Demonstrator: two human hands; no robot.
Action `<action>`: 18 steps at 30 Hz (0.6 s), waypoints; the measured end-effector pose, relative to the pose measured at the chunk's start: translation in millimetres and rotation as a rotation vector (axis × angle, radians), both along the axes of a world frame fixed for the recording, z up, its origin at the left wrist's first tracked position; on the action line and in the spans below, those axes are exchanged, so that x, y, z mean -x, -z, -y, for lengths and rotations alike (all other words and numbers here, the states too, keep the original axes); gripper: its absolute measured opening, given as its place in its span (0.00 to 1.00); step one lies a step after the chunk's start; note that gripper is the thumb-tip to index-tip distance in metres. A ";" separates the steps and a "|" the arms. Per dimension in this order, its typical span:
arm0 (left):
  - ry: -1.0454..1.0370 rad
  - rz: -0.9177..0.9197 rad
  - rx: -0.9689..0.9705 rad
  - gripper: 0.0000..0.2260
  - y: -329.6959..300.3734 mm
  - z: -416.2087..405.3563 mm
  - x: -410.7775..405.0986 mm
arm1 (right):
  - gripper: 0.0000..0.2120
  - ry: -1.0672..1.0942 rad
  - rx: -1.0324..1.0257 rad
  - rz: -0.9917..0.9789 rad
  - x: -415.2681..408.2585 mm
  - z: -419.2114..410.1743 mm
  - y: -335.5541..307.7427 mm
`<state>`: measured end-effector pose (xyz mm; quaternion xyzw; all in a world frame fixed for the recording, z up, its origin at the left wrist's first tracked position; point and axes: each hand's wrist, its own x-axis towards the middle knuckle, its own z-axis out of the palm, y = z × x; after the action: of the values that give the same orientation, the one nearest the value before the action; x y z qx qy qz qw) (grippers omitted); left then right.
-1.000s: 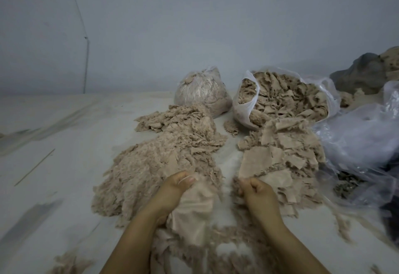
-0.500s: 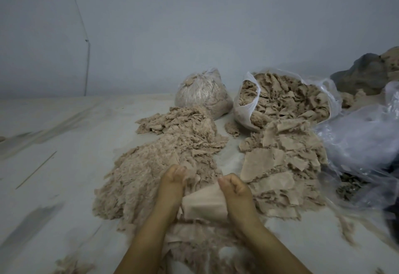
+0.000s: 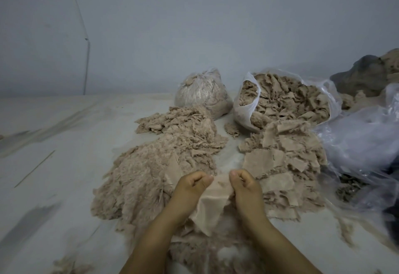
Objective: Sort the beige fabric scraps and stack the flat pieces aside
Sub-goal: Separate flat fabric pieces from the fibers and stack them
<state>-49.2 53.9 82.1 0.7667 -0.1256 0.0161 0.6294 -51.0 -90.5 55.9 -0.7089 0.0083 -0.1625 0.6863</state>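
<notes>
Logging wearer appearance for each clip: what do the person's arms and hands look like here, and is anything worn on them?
Both forearms are bare to the bottom frame edge: no sleeves or gloves show. The left hand and right hand show no rings, watch or wristband. No markings are visible in the dim light.

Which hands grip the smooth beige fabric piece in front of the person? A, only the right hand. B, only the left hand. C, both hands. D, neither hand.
C: the left hand and the right hand each pinch the top edge of the smooth beige fabric piece, which hangs between them.
</notes>
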 end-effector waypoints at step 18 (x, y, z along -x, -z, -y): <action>-0.068 -0.714 0.524 0.31 1.6 10.8 2.6 | 0.08 -0.181 -0.178 -0.031 -0.1 -9.0 -8.1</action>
<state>-51.8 43.1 80.5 0.5426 0.1334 -0.1975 0.8055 -50.9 -81.5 64.1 -0.6455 -0.0308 -0.0878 0.7580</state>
